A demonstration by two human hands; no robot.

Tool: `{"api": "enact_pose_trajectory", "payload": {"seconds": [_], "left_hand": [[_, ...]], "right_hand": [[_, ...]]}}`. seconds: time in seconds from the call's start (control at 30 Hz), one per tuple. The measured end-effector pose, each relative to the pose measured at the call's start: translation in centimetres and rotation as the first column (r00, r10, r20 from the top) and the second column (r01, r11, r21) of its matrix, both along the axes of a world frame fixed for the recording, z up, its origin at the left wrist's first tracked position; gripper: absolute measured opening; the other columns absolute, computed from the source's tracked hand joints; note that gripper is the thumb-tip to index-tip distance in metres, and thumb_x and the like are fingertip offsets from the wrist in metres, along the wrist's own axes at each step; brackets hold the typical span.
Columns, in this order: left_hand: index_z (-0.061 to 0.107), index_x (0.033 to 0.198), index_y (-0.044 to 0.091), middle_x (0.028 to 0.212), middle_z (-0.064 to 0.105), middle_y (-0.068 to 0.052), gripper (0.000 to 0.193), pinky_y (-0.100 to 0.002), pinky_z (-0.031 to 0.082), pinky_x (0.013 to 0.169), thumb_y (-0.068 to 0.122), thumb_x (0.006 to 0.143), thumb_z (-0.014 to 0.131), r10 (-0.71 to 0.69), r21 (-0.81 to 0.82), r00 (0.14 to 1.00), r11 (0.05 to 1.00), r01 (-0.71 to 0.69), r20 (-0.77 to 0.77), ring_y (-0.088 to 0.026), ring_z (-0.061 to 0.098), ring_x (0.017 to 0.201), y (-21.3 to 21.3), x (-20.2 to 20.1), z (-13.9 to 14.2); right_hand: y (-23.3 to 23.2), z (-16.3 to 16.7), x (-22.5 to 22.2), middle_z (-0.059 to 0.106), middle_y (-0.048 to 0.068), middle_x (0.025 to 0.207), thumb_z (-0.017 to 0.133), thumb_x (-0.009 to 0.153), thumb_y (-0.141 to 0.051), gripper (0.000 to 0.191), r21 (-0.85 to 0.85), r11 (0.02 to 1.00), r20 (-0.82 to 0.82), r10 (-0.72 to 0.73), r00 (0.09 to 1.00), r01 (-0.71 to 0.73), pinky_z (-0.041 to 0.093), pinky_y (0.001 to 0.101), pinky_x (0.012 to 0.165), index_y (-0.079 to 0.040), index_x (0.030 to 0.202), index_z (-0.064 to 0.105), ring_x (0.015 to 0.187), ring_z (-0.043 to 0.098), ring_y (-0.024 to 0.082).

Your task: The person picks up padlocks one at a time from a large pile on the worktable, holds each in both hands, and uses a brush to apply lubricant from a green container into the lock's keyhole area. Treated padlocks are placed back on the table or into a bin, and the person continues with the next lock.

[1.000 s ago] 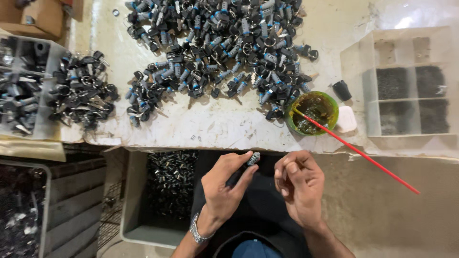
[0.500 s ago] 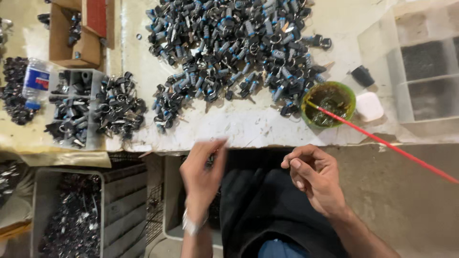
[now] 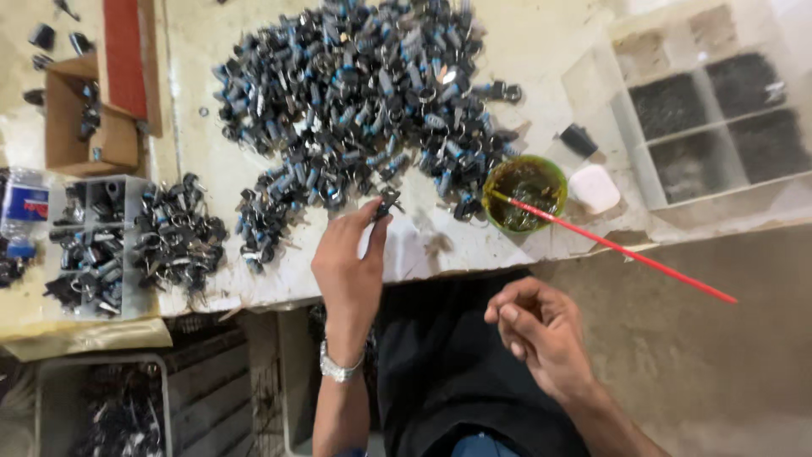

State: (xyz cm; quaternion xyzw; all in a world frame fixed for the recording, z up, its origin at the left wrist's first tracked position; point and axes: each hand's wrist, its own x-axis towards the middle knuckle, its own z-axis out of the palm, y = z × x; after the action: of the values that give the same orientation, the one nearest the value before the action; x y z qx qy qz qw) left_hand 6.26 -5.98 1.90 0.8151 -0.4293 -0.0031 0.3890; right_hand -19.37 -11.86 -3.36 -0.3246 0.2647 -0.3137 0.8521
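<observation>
My left hand (image 3: 351, 262): it is stretched out over the edge of the white table (image 3: 550, 51), palm down, wrist low, and a watch (image 3: 338, 369) is on my wrist.

Left grip: my fingertips (image 3: 376, 222) are pinched together on a small dark part (image 3: 387, 203). I cannot see how hard I squeeze.

Where the small dark part is: right at the tip of my left hand, just at the near edge of the big pile of dark and blue parts (image 3: 364, 93). It looks like it is touching the table or almost touching it. I cannot tell which.

Which way it lies: it sits straight ahead of my grip, a little to the right. Its long side seems to slant up and away from me, but it is small and a bit blurry.

Nearer hand: my left hand, by a lot.

My right hand (image 3: 541, 334): it is down low over my lap, well apart from the table. The fingers are curled in loosely, thumb against the side of the first finger. I cannot see anything in it.

Things close by: a green cup (image 3: 524, 182) with a red stick (image 3: 617, 247) stands to the right of the small dark part. A second little pile of parts (image 3: 178, 237) lies to the left, beside a small tray (image 3: 89, 245).
</observation>
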Motion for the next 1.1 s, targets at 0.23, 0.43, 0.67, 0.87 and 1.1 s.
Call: {"api": "enact_pose_trajectory", "payload": {"seconds": [0.23, 0.43, 0.67, 0.87, 1.1], "left_hand": [[0.070, 0.100, 0.004, 0.122, 0.071, -0.011, 0.026, -0.029, 0.057, 0.097, -0.001, 0.074, 0.075, -0.489, -0.595, 0.447, 0.793, -0.128, -0.749, -0.020, 0.068, 0.113, 3.2, -3.8, 0.1], [0.070, 0.113, 0.000, 0.103, 0.076, -0.015, 0.035, -0.034, 0.062, 0.078, -0.001, 0.082, 0.086, -0.249, -0.293, 0.940, 0.940, 0.177, -0.232, -0.026, 0.076, 0.088, 3.0, -8.5, -0.6], [0.068, 0.114, 0.001, 0.101, 0.074, -0.014, 0.038, -0.032, 0.063, 0.079, -0.004, 0.081, 0.088, -0.345, -0.458, 0.893, 0.869, 0.187, -0.288, -0.025, 0.076, 0.090, 3.9, -9.6, -1.5], [0.067, 0.112, -0.002, 0.105, 0.073, -0.017, 0.035, -0.037, 0.064, 0.089, -0.008, 0.083, 0.084, -0.363, -0.522, 0.917, 0.822, 0.229, -0.168, -0.030, 0.076, 0.099, 4.1, -9.2, -2.0], [0.067, 0.112, -0.003, 0.104, 0.073, -0.015, 0.032, -0.042, 0.064, 0.095, -0.007, 0.084, 0.083, -0.388, -0.540, 0.921, 0.781, 0.314, -0.026, -0.032, 0.075, 0.100, 4.2, -8.4, -2.1]], "right_hand": [[-1.0, 0.6, 1.6, 0.073, 0.017, 0.096, 0.068, 0.096, 0.001, 0.008, -0.036, 0.995, -0.006, 0.091, 0.996, -0.091, 0.044, 0.0215, 0.052, 0.001, 0.104, 0.069, 0.059, 0.055, 0.009], [-0.6, 2.4, 2.9, 0.067, 0.015, 0.118, 0.069, 0.094, 0.007, 0.015, -0.602, 0.797, -0.150, -0.167, 0.975, 0.044, 0.054, 0.0194, 0.067, 0.000, 0.107, 0.068, 0.081, 0.063, 0.008], [0.1, 2.8, 3.5, 0.069, 0.015, 0.114, 0.073, 0.091, 0.011, 0.018, -0.739, 0.672, -0.212, -0.292, 0.933, 0.043, 0.058, 0.0213, 0.081, 0.002, 0.105, 0.069, 0.099, 0.069, 0.011], [0.4, 3.4, 3.3, 0.075, 0.014, 0.106, 0.080, 0.084, 0.010, 0.019, -0.814, 0.579, -0.327, -0.397, 0.858, -0.042, 0.050, 0.0163, 0.064, 0.001, 0.099, 0.072, 0.079, 0.066, 0.007], [0.5, 2.1, 2.4, 0.072, 0.013, 0.102, 0.078, 0.087, 0.009, 0.017, -0.572, 0.820, -0.286, -0.217, 0.933, 0.016, 0.054, 0.0214, 0.068, 0.001, 0.099, 0.068, 0.085, 0.068, 0.010]]}}
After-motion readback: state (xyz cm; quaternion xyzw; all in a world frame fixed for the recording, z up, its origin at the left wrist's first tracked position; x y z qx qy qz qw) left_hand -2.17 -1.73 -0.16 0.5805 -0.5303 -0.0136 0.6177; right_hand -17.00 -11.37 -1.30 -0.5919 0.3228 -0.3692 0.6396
